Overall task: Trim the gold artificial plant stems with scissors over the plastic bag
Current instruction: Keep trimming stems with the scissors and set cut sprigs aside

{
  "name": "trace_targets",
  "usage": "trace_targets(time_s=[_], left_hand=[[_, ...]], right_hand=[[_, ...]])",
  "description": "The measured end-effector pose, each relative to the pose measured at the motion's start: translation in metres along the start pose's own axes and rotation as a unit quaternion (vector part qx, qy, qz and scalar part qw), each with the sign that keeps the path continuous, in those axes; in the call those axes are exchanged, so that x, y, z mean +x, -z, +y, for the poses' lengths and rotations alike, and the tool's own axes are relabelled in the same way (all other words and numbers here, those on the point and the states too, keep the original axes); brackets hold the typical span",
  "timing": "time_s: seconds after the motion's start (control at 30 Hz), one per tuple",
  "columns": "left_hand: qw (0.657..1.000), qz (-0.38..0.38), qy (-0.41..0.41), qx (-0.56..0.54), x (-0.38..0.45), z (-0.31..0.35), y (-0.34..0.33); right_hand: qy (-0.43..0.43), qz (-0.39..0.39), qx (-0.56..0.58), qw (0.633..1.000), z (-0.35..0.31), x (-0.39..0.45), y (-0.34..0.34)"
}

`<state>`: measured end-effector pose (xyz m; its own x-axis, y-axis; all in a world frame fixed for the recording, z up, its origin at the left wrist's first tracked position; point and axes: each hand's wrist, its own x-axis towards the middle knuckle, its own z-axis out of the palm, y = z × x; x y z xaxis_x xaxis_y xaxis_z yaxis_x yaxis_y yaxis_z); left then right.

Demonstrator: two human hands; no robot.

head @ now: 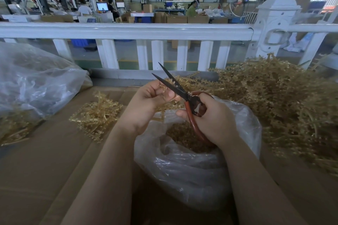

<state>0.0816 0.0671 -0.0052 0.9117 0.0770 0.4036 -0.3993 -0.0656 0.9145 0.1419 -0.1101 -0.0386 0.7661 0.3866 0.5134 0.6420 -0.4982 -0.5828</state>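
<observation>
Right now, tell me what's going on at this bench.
A person is trimming gold plastic plant stems. The left hand pinches a small gold sprig between the open blades of red-handled scissors, gripped by the right hand. Both work above an open plastic bag holding gold trimmings. A big pile of stems lies to the right, a smaller bunch on the left.

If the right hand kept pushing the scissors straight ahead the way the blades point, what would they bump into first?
Probably the left hand: the black-bladed, red-handled scissors in the right hand point up-left, open beside its fingers and the gold plastic stem. Beyond, likely the white railing; depth unclear.
</observation>
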Motion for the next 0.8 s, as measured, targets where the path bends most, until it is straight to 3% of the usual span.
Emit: trace_targets(time_s=[0.13, 0.67, 0.8], left_hand=[[1.000, -0.003, -0.007, 0.020, 0.000, 0.005, 0.000], [0.989, 0.123, 0.007, 0.077, 0.004, 0.008, -0.017], [0.989, 0.123, -0.003, 0.087, 0.003, 0.009, -0.022]], right_hand=[[-0.004, 0.012, 0.002, 1.000, -0.001, 0.000, 0.001], [-0.011, 0.020, 0.003, 1.000, 0.001, -0.001, 0.001], [-0.013, 0.023, 0.010, 1.000, 0.002, 0.000, 0.001]])
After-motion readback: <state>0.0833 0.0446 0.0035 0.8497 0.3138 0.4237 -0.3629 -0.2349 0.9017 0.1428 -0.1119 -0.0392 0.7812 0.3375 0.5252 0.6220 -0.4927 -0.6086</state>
